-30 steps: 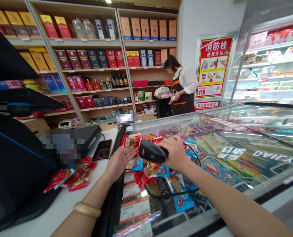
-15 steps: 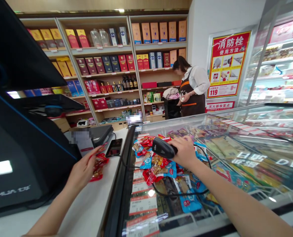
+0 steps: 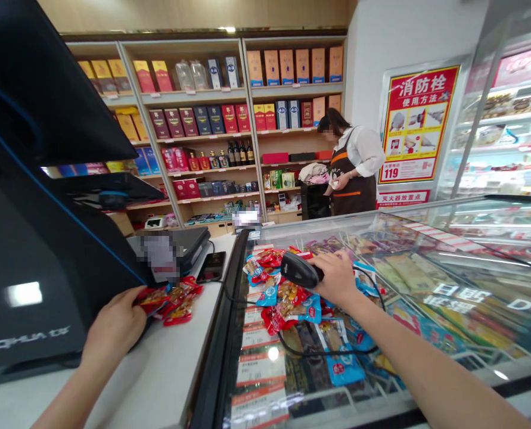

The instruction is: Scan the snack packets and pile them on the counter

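My right hand (image 3: 337, 277) is wrapped round a black handheld barcode scanner (image 3: 298, 269), held above the glass-topped chest. Under it lies a heap of small snack packets (image 3: 287, 298) in red and blue wrappers. A blue packet (image 3: 343, 360) sits at the near side of this heap. On the white counter, my left hand (image 3: 117, 319) has its fingers curled, their tips at the edge of a red snack packet (image 3: 151, 299). More red packets (image 3: 180, 301) are bunched just right of it. The left fingertips are partly hidden.
A black checkout terminal (image 3: 37, 256) stands at left. Beside the packets lies a dark phone (image 3: 211, 266), and the scanner's cable (image 3: 328, 353) loops over the glass. A person in an apron (image 3: 354, 167) stands behind the chest near shelves of boxed bottles (image 3: 211, 119).
My left hand has moved left and down, from over the red packets to their left side. My right hand still holds the scanner in nearly the same place. The view has shifted slightly.
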A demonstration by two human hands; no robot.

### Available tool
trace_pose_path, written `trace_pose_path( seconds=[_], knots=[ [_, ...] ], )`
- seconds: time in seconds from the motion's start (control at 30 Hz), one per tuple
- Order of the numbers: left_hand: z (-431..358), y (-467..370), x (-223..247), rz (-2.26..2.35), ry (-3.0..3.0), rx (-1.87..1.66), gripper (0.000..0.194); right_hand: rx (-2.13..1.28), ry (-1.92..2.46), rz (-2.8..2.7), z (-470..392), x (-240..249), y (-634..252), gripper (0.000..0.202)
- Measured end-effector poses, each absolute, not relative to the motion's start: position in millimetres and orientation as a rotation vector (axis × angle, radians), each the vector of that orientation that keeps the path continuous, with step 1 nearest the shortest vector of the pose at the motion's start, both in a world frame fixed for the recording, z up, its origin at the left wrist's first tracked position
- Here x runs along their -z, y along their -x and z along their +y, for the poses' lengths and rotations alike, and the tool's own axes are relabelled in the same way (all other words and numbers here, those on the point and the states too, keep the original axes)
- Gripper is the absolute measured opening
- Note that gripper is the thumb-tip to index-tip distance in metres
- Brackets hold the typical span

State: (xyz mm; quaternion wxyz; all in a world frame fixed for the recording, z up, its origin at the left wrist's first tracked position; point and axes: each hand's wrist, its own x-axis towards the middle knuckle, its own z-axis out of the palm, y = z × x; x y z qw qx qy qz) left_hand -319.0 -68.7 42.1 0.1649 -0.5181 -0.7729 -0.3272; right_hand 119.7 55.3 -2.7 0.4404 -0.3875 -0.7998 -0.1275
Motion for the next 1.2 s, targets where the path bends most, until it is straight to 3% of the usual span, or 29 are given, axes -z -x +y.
trace_pose_path(
  seconds=[0.3,0.47,0.57,0.67,0.87,1.0,1.2],
  knots=[
    [-35,222,-52,-2.003,1.977,0.952,0.040,0.316,0.985,-1.954,56,-2,-122,0.018],
    [-6,150,-37,-2.129,2.302,0.608,0.038,0.331,0.989,-1.960,55,-3,-121,0.017],
    [7,123,-29,-2.250,2.300,0.350,0.046,0.316,0.995,-1.976,55,-3,-121,0.017],
    [18,114,-20,-2.303,2.270,0.336,0.052,0.300,1.006,-1.992,54,-4,-121,0.018],
    [27,130,-7,-2.386,2.342,0.730,0.045,0.299,1.016,-1.991,55,-4,-121,0.020],
    [31,144,-5,-2.410,2.478,1.223,0.030,0.319,1.037,-1.981,57,-4,-123,0.019],
    [26,147,-16,-2.697,2.126,1.955,0.029,0.318,1.079,-1.962,58,-4,-127,0.018]
  ],
)
